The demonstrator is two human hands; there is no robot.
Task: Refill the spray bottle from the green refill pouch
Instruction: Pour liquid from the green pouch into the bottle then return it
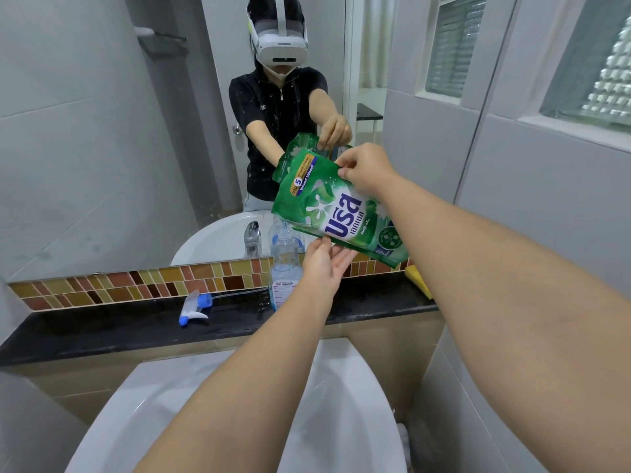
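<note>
As right hand (367, 172) pinches the green refill pouch (338, 216) above, flat left hand (322, 264) props it.

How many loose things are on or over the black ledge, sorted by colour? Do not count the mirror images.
Green: 1, pouch
Clear: 1, bottle
White and blue: 1, spray head
Yellow: 1, item at the right end, kind unclear
Total: 4
</note>
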